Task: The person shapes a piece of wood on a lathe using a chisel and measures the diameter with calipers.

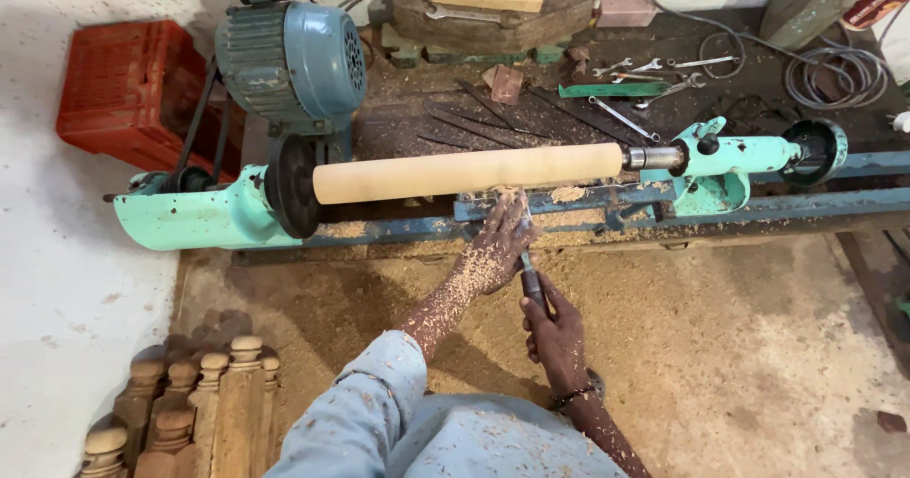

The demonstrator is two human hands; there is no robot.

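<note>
On the wood lathe (pixel 204 214), a long round wooden pole (pixel 464 172) sits sideways between the two ends. My left hand (pixel 498 241) rests just under the pole, by the tool rest, its grip pressed on the front of the chisel (pixel 531 279). My right hand (pixel 555 331) has its grip closed around the chisel handle, lower down. I think the chisel is hard, stiff and sharp in front, so the handle is the safe place to hold. Sawdust may make it slippery.
</note>
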